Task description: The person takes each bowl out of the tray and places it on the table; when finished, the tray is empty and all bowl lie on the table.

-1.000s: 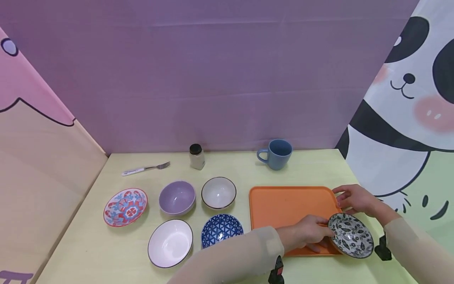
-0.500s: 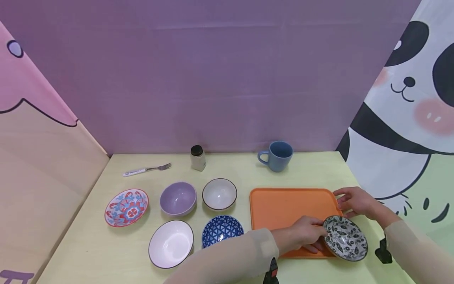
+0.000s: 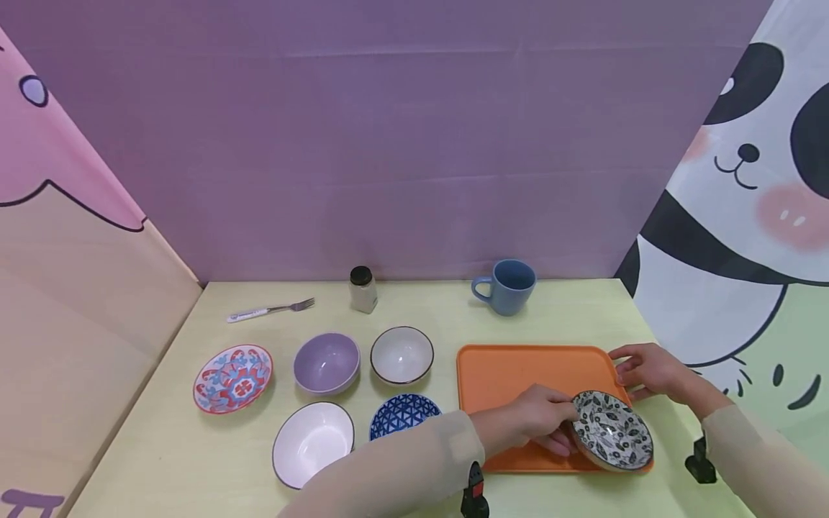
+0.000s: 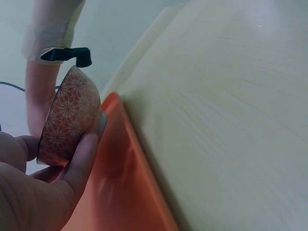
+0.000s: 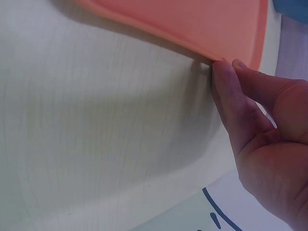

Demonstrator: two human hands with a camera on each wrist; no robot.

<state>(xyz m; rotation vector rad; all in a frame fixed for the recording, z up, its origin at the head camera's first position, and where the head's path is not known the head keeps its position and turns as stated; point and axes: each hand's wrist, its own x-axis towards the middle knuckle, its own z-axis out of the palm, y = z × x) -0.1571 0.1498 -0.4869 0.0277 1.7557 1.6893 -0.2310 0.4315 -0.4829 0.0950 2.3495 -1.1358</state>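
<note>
A bowl (image 3: 613,430) with a black-and-white leaf pattern inside is pinched at its left rim by my left hand (image 3: 534,419). In the left wrist view the bowl's outside (image 4: 72,115) shows a reddish flower pattern, with fingers on its wall and foot. It is tilted over the near right corner of the orange tray (image 3: 505,367); whether it touches the tray I cannot tell. My right hand (image 3: 650,370) holds the tray's right edge between thumb and fingertips, as the right wrist view shows at the tray edge (image 5: 192,45).
Left of the tray stand a blue patterned bowl (image 3: 403,416), partly behind the left sleeve, a small white bowl (image 3: 401,356), a purple bowl (image 3: 326,363), a larger white bowl (image 3: 311,442) and a red-blue dish (image 3: 233,379). Behind are a fork (image 3: 272,310), a shaker (image 3: 363,291) and a mug (image 3: 510,288).
My left hand has carried the leaf-patterned bowl leftward, from beyond the tray's right edge to over its near right corner. The right hand has stayed at the tray's edge.
</note>
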